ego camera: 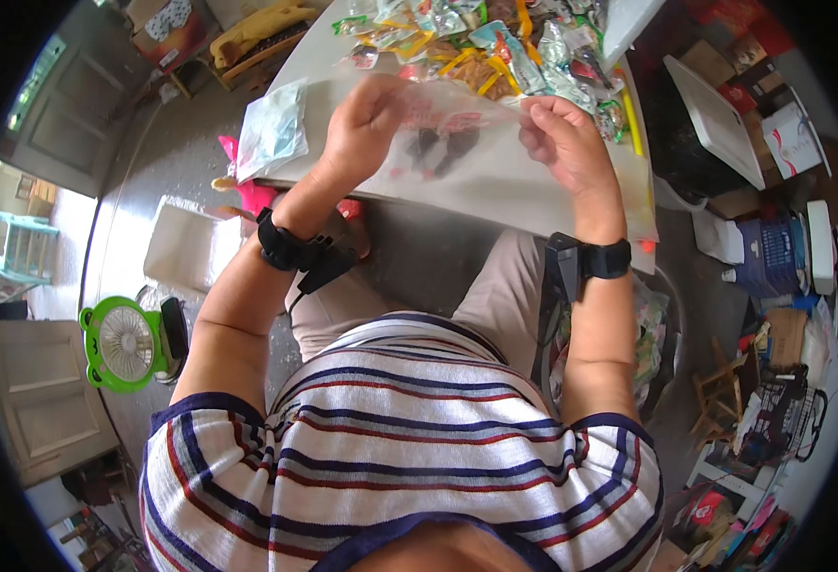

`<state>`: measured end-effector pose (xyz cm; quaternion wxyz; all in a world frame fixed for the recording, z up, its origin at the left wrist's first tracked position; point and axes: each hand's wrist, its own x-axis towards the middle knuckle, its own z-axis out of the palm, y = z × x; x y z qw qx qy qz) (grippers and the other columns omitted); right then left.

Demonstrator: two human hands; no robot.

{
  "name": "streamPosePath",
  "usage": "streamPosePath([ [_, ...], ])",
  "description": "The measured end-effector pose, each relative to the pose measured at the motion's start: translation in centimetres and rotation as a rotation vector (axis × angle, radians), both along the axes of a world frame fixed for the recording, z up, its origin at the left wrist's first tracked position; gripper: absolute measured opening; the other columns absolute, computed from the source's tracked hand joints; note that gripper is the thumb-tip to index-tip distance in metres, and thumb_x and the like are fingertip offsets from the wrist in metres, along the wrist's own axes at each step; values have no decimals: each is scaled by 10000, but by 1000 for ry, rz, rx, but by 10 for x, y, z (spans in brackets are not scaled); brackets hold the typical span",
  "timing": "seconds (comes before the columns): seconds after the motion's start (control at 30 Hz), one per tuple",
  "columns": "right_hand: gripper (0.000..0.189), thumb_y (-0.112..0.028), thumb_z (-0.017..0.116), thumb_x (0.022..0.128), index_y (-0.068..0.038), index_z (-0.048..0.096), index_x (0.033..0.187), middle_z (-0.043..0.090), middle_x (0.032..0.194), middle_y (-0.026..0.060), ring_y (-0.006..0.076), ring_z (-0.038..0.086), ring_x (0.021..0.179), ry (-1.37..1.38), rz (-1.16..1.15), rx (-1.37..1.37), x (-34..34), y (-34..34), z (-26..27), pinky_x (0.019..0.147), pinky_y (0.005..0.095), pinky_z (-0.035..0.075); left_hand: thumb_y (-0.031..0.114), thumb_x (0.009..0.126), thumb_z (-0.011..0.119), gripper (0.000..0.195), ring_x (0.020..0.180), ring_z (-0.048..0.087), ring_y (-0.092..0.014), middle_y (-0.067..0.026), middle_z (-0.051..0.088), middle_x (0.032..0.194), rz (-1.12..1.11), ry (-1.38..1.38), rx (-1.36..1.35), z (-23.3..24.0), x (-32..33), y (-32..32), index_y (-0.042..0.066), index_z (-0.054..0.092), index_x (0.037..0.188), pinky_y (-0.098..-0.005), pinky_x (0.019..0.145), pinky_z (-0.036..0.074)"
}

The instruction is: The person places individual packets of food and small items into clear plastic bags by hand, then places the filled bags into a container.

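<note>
A clear plastic bag (462, 114) with red print is stretched between my two hands above the near part of a white table (390, 175). My left hand (369, 118) grips its left end, and my right hand (558, 132) pinches its right end. Dark shapes show through or below the film; whether they lie inside the bag I cannot tell. Just beyond, a heap of small sealed food packets (490, 57) covers the far part of the table. Left of my left hand lies a flat stack of clear plastic bags (273, 129) at the table's edge.
A white foam box (193, 247) stands on the floor at the left, near a green fan (124, 343). Beside my right forearm is a large plastic-lined container (651, 336) with packets. Boxes and a blue plastic crate (773, 257) stand at the right.
</note>
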<state>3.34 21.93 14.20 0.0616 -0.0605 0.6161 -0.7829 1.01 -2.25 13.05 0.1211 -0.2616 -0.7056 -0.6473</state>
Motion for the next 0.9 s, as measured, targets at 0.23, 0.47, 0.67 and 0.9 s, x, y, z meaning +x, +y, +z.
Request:
streamPosePath([
  [0.23, 156, -117, 607, 732, 11, 525, 766, 515, 674, 55, 150, 484, 623, 401, -238, 843, 55, 21, 20, 573, 255, 396, 75, 838, 464, 142, 784, 531, -101, -47, 571, 835, -232, -90, 35, 32, 13, 26, -4, 504, 950, -220, 715, 418],
  [0.47, 112, -51, 575, 739, 0, 528, 827, 538, 813, 36, 125, 511, 766, 433, -196, 871, 86, 42, 22, 686, 243, 410, 59, 829, 466, 123, 747, 492, -77, -36, 556, 815, -309, -216, 39, 17, 29, 34, -5, 517, 921, -199, 682, 396],
  [0.67, 438, -192, 647, 657, -7, 475, 1015, 555, 885, 162, 309, 538, 807, 587, -81, 1016, 103, 24, 15, 682, 349, 427, 22, 830, 418, 114, 812, 480, -118, -102, 550, 960, -431, -205, -52, 8, 56, 44, -11, 500, 902, -235, 729, 388],
  [0.9, 170, -178, 549, 742, -19, 501, 780, 499, 663, 140, 297, 500, 610, 471, 43, 932, 135, 29, 10, 549, 369, 378, 61, 858, 403, 114, 968, 494, -231, -169, 526, 997, -692, -341, -111, 10, 71, 47, 0, 474, 924, -330, 841, 383],
])
